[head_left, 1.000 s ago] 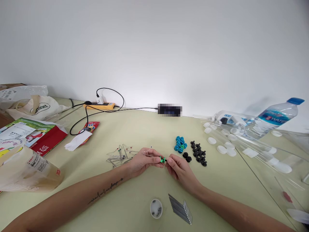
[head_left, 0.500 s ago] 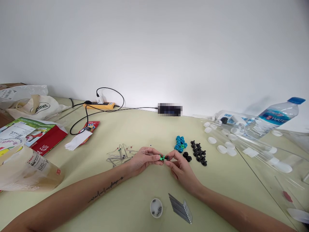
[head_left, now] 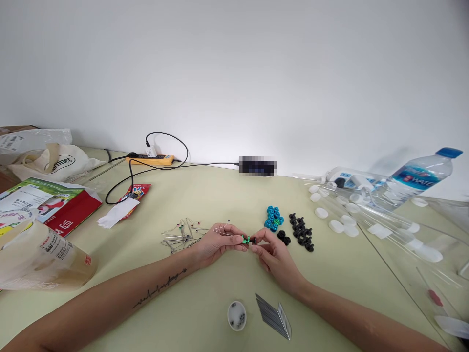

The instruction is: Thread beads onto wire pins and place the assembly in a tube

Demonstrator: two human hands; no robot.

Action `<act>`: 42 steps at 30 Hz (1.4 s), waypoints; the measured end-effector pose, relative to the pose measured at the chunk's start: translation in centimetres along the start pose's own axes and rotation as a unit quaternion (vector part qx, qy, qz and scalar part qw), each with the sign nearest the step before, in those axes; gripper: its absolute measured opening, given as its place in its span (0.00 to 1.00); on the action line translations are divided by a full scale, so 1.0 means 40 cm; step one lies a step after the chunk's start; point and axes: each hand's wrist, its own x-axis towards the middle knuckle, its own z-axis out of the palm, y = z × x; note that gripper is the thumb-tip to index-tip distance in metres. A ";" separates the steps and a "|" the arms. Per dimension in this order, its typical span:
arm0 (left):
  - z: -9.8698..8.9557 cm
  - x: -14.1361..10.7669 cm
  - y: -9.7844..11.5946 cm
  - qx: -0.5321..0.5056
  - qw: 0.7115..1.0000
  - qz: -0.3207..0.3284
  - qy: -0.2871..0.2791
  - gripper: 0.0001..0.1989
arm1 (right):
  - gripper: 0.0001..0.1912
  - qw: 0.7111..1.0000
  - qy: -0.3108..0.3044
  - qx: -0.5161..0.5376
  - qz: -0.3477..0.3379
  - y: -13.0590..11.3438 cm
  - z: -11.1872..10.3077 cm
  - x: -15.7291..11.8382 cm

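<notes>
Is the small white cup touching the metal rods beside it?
Apart: the head view shows a strip of tabletop between the small white cup and the metal rods.

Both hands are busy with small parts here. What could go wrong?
The green piece sits at the fingertips of the left hand, so it could slip. The black part pinched by the right hand might drop too, and could be mistaken for one of the loose black pieces nearby. The open white cup stands nearer the wearer; a knock could spill its small grey bits.
</notes>
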 end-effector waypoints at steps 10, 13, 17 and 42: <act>0.004 -0.002 0.002 0.008 1.000 -0.002 0.001 0.12 | 0.15 0.999 -0.004 -0.031 0.006 -0.006 0.000 0.000; 0.003 -0.002 0.001 0.007 1.000 0.000 0.004 0.12 | 0.14 1.000 0.000 -0.012 0.010 -0.006 0.001 0.000; 0.003 -0.002 0.000 0.009 1.000 -0.002 -0.012 0.12 | 0.18 1.000 -0.015 -0.026 -0.005 -0.004 0.000 -0.001; -0.003 -0.001 -0.005 0.009 1.000 0.003 -0.021 0.09 | 0.16 1.000 -0.009 -0.028 -0.005 -0.002 -0.001 -0.001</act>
